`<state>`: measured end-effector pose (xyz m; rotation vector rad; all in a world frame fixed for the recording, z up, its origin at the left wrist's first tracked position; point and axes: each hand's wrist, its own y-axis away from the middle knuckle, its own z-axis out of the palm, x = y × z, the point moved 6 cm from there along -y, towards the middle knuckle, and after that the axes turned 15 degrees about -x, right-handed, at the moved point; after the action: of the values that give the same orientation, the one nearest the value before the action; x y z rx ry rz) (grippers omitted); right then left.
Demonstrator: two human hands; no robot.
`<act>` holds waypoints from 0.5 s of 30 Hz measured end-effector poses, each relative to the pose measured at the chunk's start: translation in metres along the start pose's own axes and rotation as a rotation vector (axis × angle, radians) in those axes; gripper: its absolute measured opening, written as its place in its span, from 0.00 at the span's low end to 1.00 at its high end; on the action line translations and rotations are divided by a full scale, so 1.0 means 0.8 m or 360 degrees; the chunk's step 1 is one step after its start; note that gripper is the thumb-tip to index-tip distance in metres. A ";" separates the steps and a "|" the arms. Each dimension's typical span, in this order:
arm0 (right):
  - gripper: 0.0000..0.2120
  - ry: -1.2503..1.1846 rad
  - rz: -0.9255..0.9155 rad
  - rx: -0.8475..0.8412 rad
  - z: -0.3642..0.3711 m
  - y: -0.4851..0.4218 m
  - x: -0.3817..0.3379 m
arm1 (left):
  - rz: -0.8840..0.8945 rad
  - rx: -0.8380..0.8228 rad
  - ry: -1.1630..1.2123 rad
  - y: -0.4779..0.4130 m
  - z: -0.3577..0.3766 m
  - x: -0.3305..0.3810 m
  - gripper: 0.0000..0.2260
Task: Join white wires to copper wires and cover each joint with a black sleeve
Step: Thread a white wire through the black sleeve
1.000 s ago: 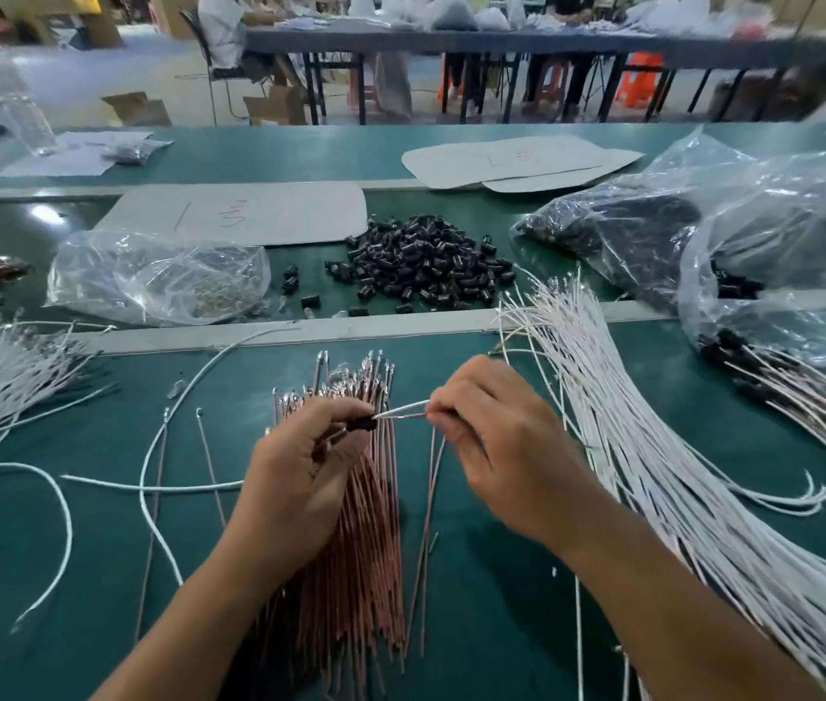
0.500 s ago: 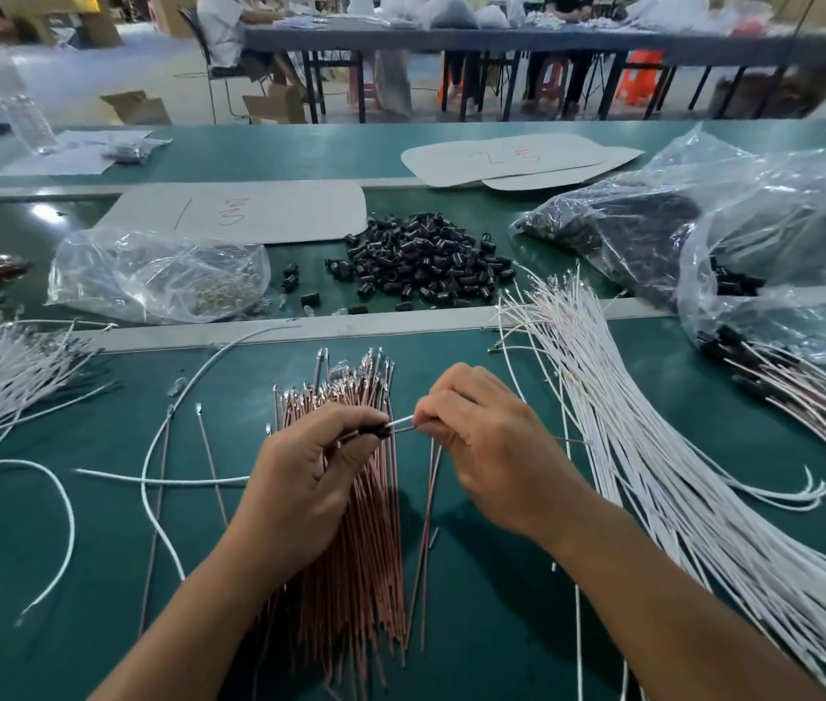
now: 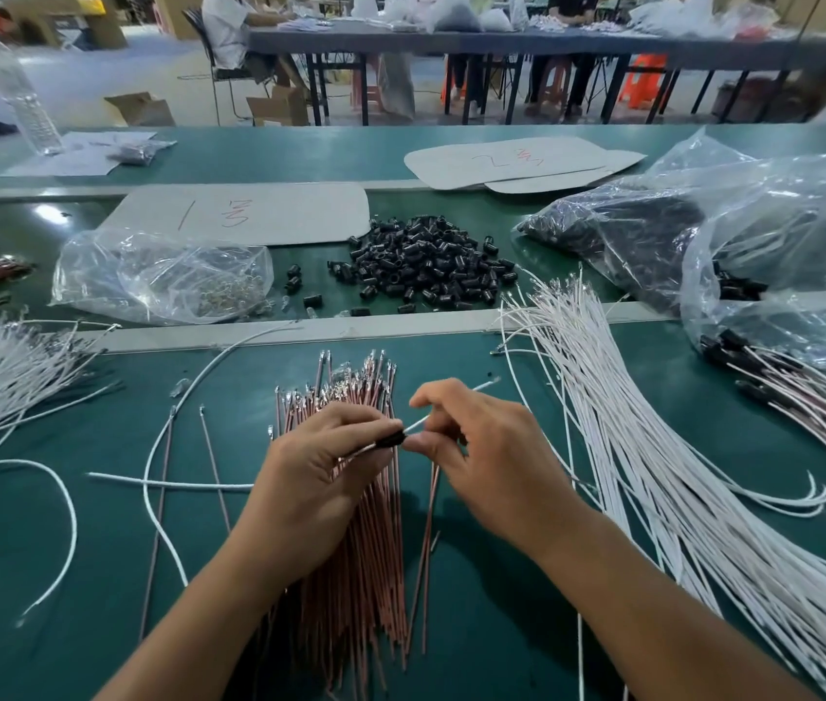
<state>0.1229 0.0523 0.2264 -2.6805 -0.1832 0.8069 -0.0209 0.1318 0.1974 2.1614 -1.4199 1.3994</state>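
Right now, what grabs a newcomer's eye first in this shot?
Centre: the left hand pinches a black sleeve while the right hand pinches a white wire at its end, over a copper wire bundle. A broad fan of white wires sweeps down the right; a pile of black sleeves lies beyond, mid-table.

L hand (image 3: 319, 478), R hand (image 3: 496, 468) = 2; sleeve pile (image 3: 426, 265) x1; bottle (image 3: 21, 93) x1.

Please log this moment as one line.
left hand: grips black sleeve | right hand: pinches white wire | copper wires: lying beneath hands
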 end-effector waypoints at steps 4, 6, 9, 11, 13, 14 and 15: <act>0.16 0.0067 -0.0114 -0.0186 0.004 -0.002 -0.003 | 0.0004 0.0006 0.0080 0.001 -0.001 -0.002 0.15; 0.17 0.0074 -0.0112 -0.0288 0.010 -0.001 -0.004 | -0.0011 0.0037 0.0113 0.002 0.000 -0.003 0.16; 0.10 0.0098 -0.0111 -0.0235 0.010 0.000 -0.002 | -0.0068 0.0058 0.0259 0.003 0.003 -0.007 0.17; 0.09 0.0092 -0.0097 -0.0197 0.008 -0.001 0.000 | -0.0083 0.0081 0.0230 0.003 0.001 -0.007 0.17; 0.09 0.0094 -0.0075 -0.0164 0.008 0.000 0.002 | -0.0095 0.0083 0.0166 0.003 0.000 -0.007 0.19; 0.08 0.0114 -0.0063 -0.0151 0.009 0.000 0.002 | -0.0100 0.0085 0.0134 0.003 -0.001 -0.005 0.20; 0.08 0.0146 -0.0052 -0.0137 0.009 0.000 0.001 | -0.0098 0.0086 0.0082 0.003 -0.002 -0.003 0.20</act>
<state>0.1196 0.0543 0.2199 -2.7808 -0.2444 0.6787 -0.0241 0.1332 0.1955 2.1655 -1.3009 1.4763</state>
